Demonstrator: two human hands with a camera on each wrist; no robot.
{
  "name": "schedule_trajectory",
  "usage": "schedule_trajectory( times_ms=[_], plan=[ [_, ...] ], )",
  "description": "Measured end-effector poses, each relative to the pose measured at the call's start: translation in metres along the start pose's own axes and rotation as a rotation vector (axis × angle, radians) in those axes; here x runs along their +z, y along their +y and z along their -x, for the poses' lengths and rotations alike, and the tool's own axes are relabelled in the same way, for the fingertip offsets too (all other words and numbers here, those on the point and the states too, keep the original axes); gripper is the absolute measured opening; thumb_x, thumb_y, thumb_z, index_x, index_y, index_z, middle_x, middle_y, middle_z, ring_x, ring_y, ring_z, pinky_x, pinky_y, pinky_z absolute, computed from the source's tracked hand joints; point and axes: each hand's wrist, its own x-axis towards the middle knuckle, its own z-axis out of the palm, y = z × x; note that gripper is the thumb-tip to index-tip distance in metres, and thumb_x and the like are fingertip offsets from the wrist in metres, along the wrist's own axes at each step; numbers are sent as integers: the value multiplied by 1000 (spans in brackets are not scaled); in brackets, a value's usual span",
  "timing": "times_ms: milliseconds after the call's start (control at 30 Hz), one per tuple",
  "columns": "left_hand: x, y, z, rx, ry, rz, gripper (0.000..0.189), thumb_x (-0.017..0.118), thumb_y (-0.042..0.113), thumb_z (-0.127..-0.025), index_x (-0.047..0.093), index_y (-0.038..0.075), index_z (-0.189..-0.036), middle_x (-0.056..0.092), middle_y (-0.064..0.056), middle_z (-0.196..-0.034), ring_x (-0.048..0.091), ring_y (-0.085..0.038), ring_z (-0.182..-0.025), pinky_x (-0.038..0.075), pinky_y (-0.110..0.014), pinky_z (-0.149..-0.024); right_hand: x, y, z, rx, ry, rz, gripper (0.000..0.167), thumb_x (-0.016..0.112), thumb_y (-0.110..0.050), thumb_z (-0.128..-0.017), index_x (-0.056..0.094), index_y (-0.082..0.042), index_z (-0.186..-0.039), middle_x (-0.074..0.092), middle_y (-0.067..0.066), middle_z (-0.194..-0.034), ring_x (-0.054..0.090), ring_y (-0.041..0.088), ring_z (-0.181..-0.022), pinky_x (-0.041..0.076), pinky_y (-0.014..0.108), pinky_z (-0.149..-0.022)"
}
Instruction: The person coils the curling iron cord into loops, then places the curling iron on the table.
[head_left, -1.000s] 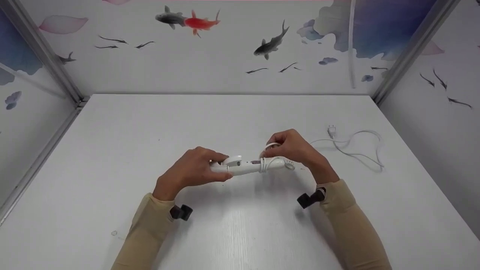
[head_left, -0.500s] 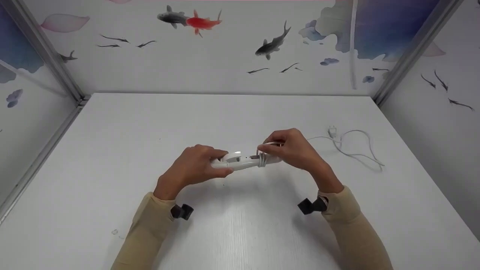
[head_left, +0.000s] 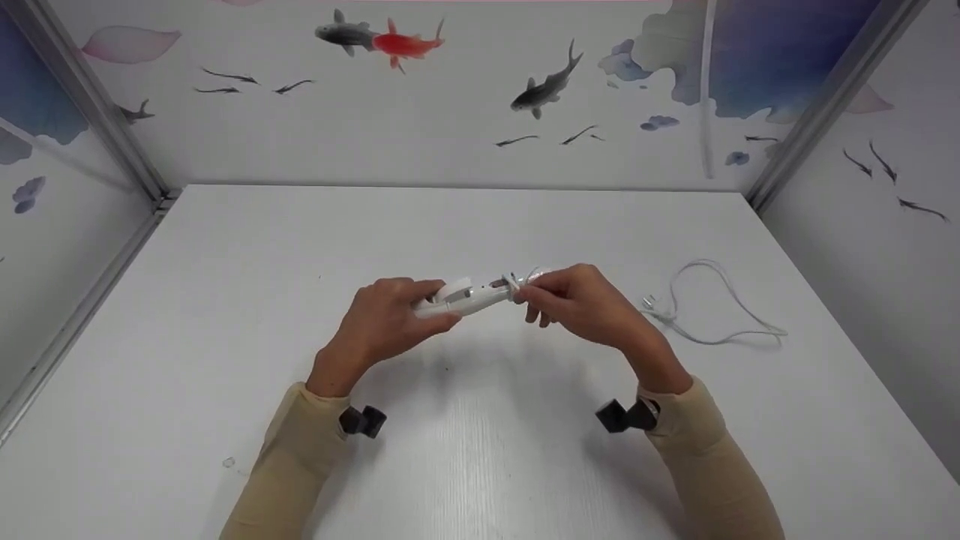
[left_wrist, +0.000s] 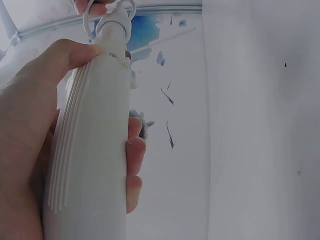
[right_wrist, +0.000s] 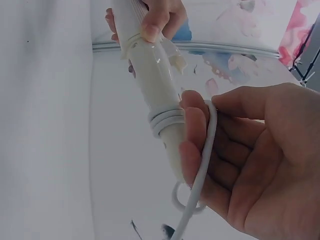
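In the head view my left hand (head_left: 379, 319) grips a white curling iron (head_left: 480, 301), raised over the table and tilted up toward the right. The left wrist view shows the thumb along the wide ribbed part (left_wrist: 97, 145), fingers wrapped around its far side. My right hand (head_left: 589, 304) pinches the white cord (right_wrist: 204, 165) between thumb and index finger, beside the slim handle (right_wrist: 172, 145). Several turns of cord (right_wrist: 167, 120) encircle that handle. A small cord loop (right_wrist: 179, 197) hangs at its end, partly hidden by my right fingers.
The loose cord (head_left: 739, 300) lies in a wide loop on the white table (head_left: 450, 232), to the right. Its plug (head_left: 649, 302) is close to my right forearm. Printed panels (head_left: 450, 112) enclose the table at the back and sides.
The iron has risen and its handle end tilts up more. My right hand has brought the cord from behind the handle to its front. The plug has slid toward me, and the cord's loop has shifted.
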Motion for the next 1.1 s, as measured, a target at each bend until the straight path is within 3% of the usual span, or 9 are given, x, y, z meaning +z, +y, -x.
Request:
schedule_trajectory(
  times_ms=[233,433,533,667,800,967,1100],
  plan=[
    [1,-1,-2,3,90,38,43,73,39,-87,73,14,-122,76,-9,-100,63,-22,-79,51,-38,-69,0,14,-8,6,-65,-41,27,60,-31,-100,77,-12,-112,78,8,-95,73,18,-88,52,48,-96],
    [-4,-2,-1,-24,128,138,47,75,39,-87,72,12,-125,76,-11,-105,65,-24,-83,53,-40,-73,4,26,-18,47,-185,-239,36,58,-35,-102,76,-6,-113,78,11,-95,75,23,-88,53,42,-98],
    [-7,-3,-1,-40,150,180,48,75,37,-86,71,11,-126,75,-10,-108,66,-25,-86,54,-41,-75,5,32,-22,104,-205,-291,38,59,-36,-101,75,-4,-115,78,9,-94,75,23,-89,50,42,-103],
    [-7,-5,-2,-51,139,216,48,76,35,-87,70,10,-127,75,-11,-110,66,-25,-89,54,-43,-77,6,42,-27,207,-161,-218,41,62,-42,-98,76,-6,-112,78,2,-91,73,16,-91,42,47,-110],
    [-6,-3,-1,-39,102,238,49,75,36,-87,70,10,-128,74,-11,-112,66,-25,-89,55,-42,-78,9,54,-31,272,-79,-109,47,65,-49,-93,77,-5,-102,71,-4,-80,64,15,-84,46,48,-99],
    [-3,-3,-2,-42,60,271,49,75,36,-87,69,11,-128,74,-10,-114,66,-24,-89,54,-39,-77,10,66,-36,257,-33,-122,40,69,-44,-92,76,-6,-103,66,-5,-81,58,26,-91,47,44,-88],
    [-2,-5,0,-31,-3,309,48,76,35,-86,70,13,-128,74,-8,-112,64,-21,-87,51,-34,-75,8,73,-37,172,-7,-158,28,74,-32,-91,75,-8,-105,69,-4,-85,60,27,-91,48,39,-84]
  ],
)
